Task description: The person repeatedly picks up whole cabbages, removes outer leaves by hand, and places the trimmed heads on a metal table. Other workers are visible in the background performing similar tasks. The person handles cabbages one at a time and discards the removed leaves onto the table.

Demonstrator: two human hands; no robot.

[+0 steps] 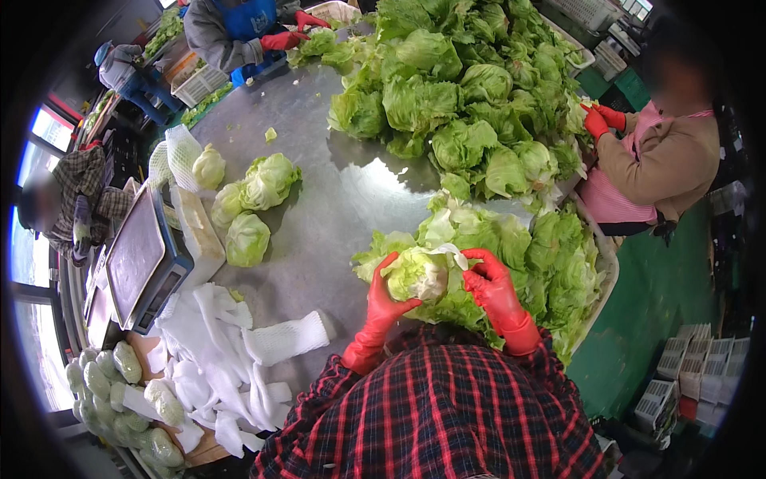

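A head of lettuce [413,274], pale green with a whitish lower side, rests in my left hand [381,302], which wears a red rubber glove. My right hand [491,287], gloved the same way, pinches a pale strip of leaf [450,250] at the right of that head. Loose outer leaves [479,230] lie just beyond and beneath both hands. Off to the left on the metal table [311,239] sit several trimmed heads of lettuce [248,239]. Farther out, a large heap of leafy lettuce [449,90] covers the table's far right part.
A weighing scale [143,257] stands at the left, with white foam net sleeves [209,335] before it. Net-wrapped produce [111,389] is piled at lower left. A white crate [604,269] of leaves borders my right. Co-workers in red gloves [601,120] handle lettuce across the table.
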